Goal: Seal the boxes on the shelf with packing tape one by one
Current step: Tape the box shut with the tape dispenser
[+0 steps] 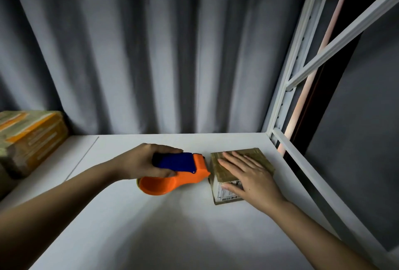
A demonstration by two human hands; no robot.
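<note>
A small brown cardboard box [258,157] with a white label on its near side sits on the white shelf board [151,222], toward the right. My right hand [250,177] lies flat on top of it, fingers straight. My left hand [142,163] grips the blue handle of an orange tape dispenser [172,180]. The dispenser's front edge touches the box's left side.
A stack of larger taped cardboard boxes [32,138] stands at the far left of the shelf. A grey curtain [151,54] hangs behind. White metal shelf uprights and rails [287,97] run along the right edge.
</note>
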